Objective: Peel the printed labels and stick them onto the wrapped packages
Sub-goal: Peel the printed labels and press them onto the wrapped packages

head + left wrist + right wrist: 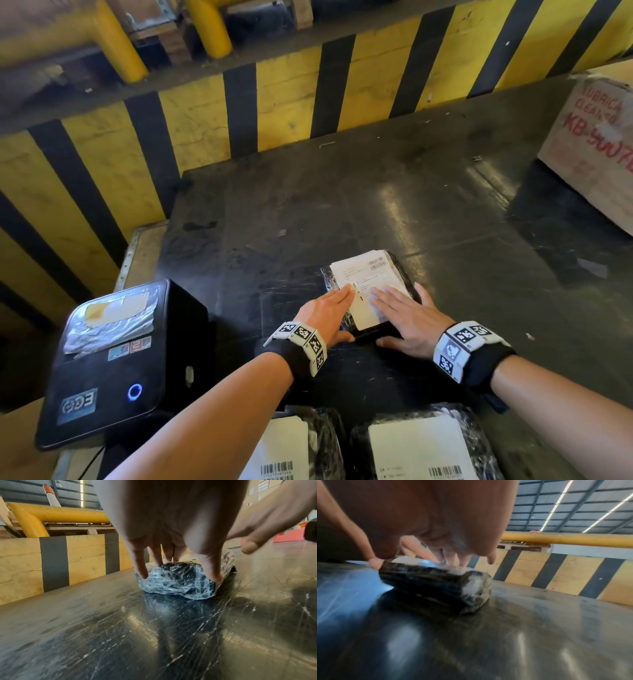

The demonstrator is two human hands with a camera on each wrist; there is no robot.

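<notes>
A black wrapped package (397, 274) lay on the dark desk (342, 205), right of the label printer (120, 359). Both hands, left hand (329, 310) and right hand (407, 317), pressed the white label (366, 277) flat on it, each grip open, fingers straight.

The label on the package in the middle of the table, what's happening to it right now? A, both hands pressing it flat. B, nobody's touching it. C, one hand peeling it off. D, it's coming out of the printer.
A: the left hand and right hand both lie flat with straight fingers on the white label atop the wrapped package.
</notes>
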